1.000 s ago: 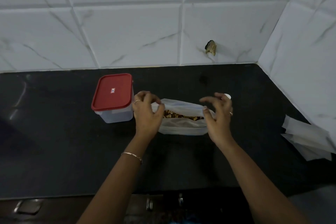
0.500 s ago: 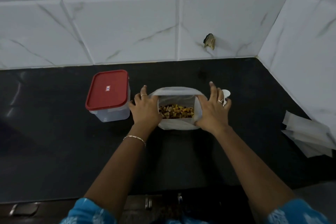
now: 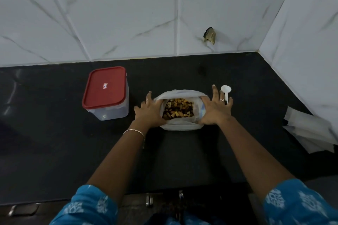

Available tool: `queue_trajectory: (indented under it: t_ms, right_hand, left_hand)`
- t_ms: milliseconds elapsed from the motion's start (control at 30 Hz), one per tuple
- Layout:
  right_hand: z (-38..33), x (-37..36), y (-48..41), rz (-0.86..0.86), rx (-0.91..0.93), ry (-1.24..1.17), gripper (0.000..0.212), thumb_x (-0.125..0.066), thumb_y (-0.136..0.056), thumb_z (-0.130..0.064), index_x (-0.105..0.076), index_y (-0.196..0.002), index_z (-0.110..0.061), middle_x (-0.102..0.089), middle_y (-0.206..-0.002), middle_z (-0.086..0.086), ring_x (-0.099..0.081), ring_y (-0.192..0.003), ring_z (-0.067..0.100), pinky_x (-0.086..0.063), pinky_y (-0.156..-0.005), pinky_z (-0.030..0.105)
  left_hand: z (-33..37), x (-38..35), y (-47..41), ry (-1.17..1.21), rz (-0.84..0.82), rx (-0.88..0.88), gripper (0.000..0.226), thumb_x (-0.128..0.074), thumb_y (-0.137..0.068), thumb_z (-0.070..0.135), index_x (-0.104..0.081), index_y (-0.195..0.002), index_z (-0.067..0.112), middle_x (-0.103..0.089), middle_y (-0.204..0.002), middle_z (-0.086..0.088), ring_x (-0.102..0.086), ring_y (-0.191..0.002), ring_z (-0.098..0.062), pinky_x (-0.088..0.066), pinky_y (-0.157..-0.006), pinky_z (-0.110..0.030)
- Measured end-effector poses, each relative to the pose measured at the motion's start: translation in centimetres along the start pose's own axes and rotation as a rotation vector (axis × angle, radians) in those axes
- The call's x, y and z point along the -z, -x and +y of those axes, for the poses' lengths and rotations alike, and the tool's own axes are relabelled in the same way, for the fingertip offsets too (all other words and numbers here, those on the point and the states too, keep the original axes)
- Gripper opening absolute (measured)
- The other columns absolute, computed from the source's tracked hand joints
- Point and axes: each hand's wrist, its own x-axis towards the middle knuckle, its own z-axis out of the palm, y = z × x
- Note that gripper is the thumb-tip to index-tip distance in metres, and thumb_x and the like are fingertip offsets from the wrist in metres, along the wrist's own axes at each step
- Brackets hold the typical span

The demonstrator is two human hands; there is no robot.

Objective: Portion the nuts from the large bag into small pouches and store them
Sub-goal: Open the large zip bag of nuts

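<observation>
A box (image 3: 105, 95) with a red lid stands toward the back left of the surface (image 3: 54, 142). We see the left hand (image 3: 149, 112) flat against the left side of the bag (image 3: 180, 125), fingers straight, gripping nothing. The bag stands upright mid-surface, mouth spread open, showing brown and yellow nuts (image 3: 178, 108). The right hand (image 3: 214, 110) presses the bag's right side likewise. A white scoop (image 3: 226, 90) lies just beyond the right fingers, handle toward us, so that hand is nearer. Pale pouches (image 3: 311, 131) lie at the right edge.

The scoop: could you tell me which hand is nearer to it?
Right. The right hand is right of the bag, beside the scoop; the left hand is on the bag's other side.
</observation>
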Motion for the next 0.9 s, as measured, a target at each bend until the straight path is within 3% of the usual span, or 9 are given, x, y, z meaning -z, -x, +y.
queue_trajectory:
  t_ms: [100,233,333,400,500,667,800,900]
  right_hand:
    - [0.1,0.6,0.5,0.058,0.042,-0.104,0.096,-0.077,-0.068,-0.057,-0.026,-0.147,-0.037,0.021,-0.159,0.010,0.010,-0.147,0.035,-0.003,-0.113,0.062]
    - [0.7,1.1,2.0,0.194,0.138,-0.403,0.071,-0.081,-0.072,-0.038,-0.050,-0.136,-0.038,0.006,-0.161,0.004,-0.004,-0.146,0.029,-0.015,-0.113,0.055]
    - [1.7,0.5,3.1,0.391,0.216,-0.684,0.048,-0.080,-0.077,-0.023,-0.064,-0.122,-0.032,-0.022,-0.155,0.000,-0.032,-0.135,0.013,-0.035,-0.103,0.026]
    - [3.2,0.1,4.1,0.525,0.182,-0.801,0.032,-0.077,-0.080,-0.016,-0.070,-0.109,-0.028,-0.042,-0.141,-0.001,-0.043,-0.125,0.008,-0.042,-0.098,0.022]
    - [6.5,-0.7,5.7,0.631,0.023,-0.723,0.020,-0.072,-0.083,-0.017,-0.073,-0.102,-0.024,-0.056,-0.123,-0.003,-0.053,-0.116,0.012,-0.040,-0.096,0.026]
    - [13.0,-2.6,8.8,0.644,-0.330,-0.399,0.041,-0.067,-0.085,-0.023,-0.058,-0.124,-0.020,-0.050,-0.131,0.006,-0.046,-0.123,0.029,-0.040,-0.098,0.046]
    - [17.0,-3.8,10.9,0.572,-0.526,-0.286,0.056,-0.064,-0.086,-0.026,-0.044,-0.136,-0.011,-0.045,-0.139,0.012,-0.039,-0.128,0.032,-0.036,-0.100,0.050]
    - [19.2,-4.2,11.5,0.534,-0.564,-0.248,0.060,-0.063,-0.087,-0.032,-0.042,-0.139,-0.008,-0.045,-0.141,0.012,-0.040,-0.130,0.032,-0.035,-0.101,0.049]
  left_hand:
    - [0.2,0.7,0.0,0.024,0.065,-0.044,0.090,-0.073,-0.077,0.048,-0.020,-0.149,0.041,0.010,-0.160,-0.012,-0.017,-0.143,-0.042,-0.019,-0.111,-0.064]
    - [0.8,1.5,0.7,0.277,0.197,-0.123,0.056,-0.074,-0.079,0.042,-0.054,-0.131,0.041,-0.002,-0.161,-0.004,-0.013,-0.146,-0.033,-0.016,-0.114,-0.064]
    - [2.5,1.5,1.5,0.427,0.421,-0.203,0.022,-0.073,-0.082,0.030,-0.068,-0.103,0.033,-0.018,-0.160,-0.001,-0.016,-0.147,-0.026,-0.016,-0.114,-0.060]
    - [4.4,1.2,1.8,0.490,0.548,-0.259,0.012,-0.073,-0.081,0.024,-0.070,-0.092,0.028,-0.030,-0.155,0.001,-0.025,-0.144,-0.022,-0.023,-0.114,-0.053]
    - [7.9,0.4,1.8,0.551,0.655,-0.393,0.007,-0.072,-0.079,0.022,-0.071,-0.086,0.023,-0.048,-0.143,-0.002,-0.045,-0.130,-0.019,-0.042,-0.105,-0.044]
    - [15.5,-2.6,1.5,0.563,0.494,-0.672,0.010,-0.072,-0.081,0.018,-0.071,-0.091,0.018,-0.052,-0.134,-0.006,-0.049,-0.123,-0.017,-0.042,-0.102,-0.034]
    - [20.5,-5.2,1.6,0.633,0.320,-0.763,0.014,-0.068,-0.083,0.008,-0.070,-0.096,0.013,-0.046,-0.135,-0.007,-0.044,-0.129,-0.013,-0.022,-0.100,0.000]
    - [22.3,-7.3,0.8,0.624,0.162,-0.785,0.022,-0.068,-0.083,0.009,-0.068,-0.105,0.011,-0.045,-0.136,-0.011,-0.042,-0.132,-0.015,-0.024,-0.099,-0.002]
